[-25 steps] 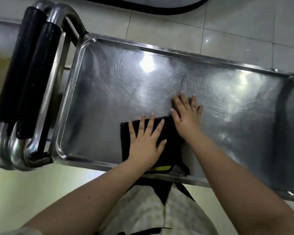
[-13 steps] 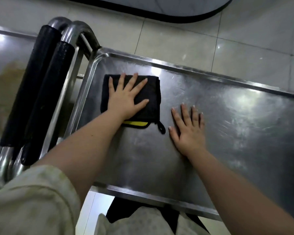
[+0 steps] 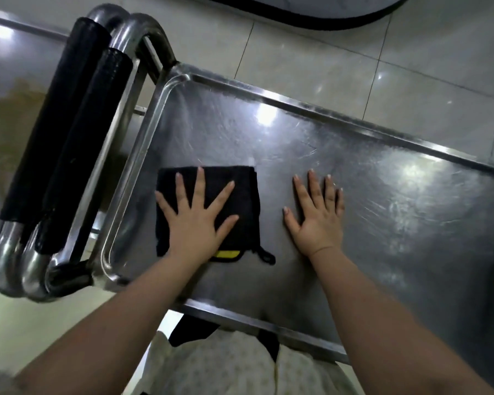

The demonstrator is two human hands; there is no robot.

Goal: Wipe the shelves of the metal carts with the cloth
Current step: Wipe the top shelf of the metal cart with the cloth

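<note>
Black cloth (image 3: 246, 201) lies flat at the left end of the steel cart shelf (image 3: 382, 195) | your left hand (image 3: 196, 223) presses it palm-down, fingers straight, spread wide | your right hand (image 3: 317, 218) rests flat on bare shelf just beside it, fingers straight, narrowly spaced
</note>
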